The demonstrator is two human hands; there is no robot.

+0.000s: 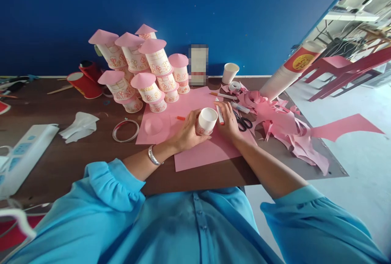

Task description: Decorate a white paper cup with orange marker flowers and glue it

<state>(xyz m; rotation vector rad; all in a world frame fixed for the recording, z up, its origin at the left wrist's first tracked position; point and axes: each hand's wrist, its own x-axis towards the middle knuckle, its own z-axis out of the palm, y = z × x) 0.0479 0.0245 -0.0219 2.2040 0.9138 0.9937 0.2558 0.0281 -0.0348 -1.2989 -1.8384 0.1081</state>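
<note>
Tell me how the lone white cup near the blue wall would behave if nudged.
The cup would probably tip easily: its mouth is wider than its base. Its thin rim suggests paper, so it is likely light and easily dented. Tipped over, its round, tapered shape would likely roll.

Scissors (243, 125), pink scraps (282, 122) and paper-cup towers (156, 61) mark this as a craft workspace.

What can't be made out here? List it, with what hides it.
All in the head view:
Held cup: partly covered by the left hand; far side turned away.
Rearmost paper tower: lower part hidden by nearer towers.
Upright panel: blurred into blocks, unreadable.
Power strip: cut off by the picture's left edge.
</note>
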